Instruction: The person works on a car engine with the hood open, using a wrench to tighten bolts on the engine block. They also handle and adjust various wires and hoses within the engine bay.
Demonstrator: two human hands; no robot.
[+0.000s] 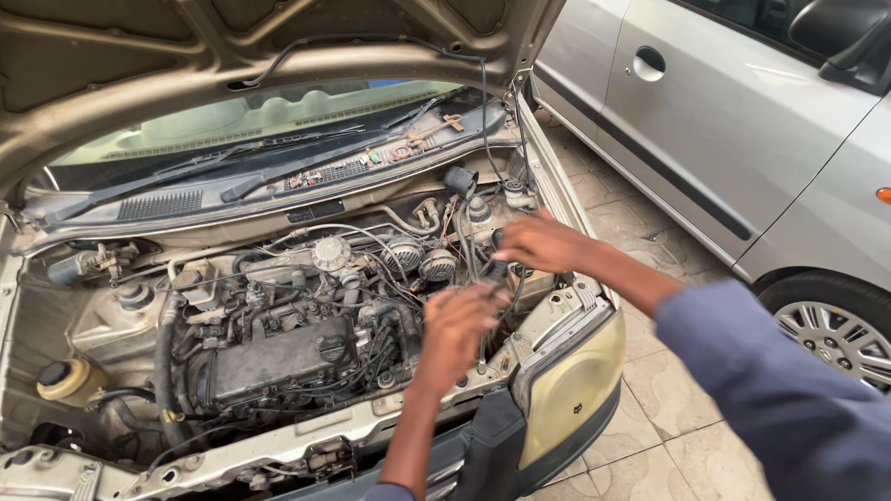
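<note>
Low at the frame's centre, the left hand (455,329) reaches into the open engine bay, fingers curled toward a black cable connector (498,272); whether they clamp it I cannot tell. Beyond, centre right, the right hand (543,243) hovers, fingers spread. Judging by this, the connector work is underway; next needs a firm grip.

Two bare hands, no gloves, rings or watch visible. Right hand (543,243): forearm bare to about the elbow, then a blue-grey sleeve (780,380), plain soft fabric, loose and creased, no print. Left hand (457,327): forearm bare, a sliver of the same blue-grey cloth at the bottom edge. Fingers motion-blurred.
</note>
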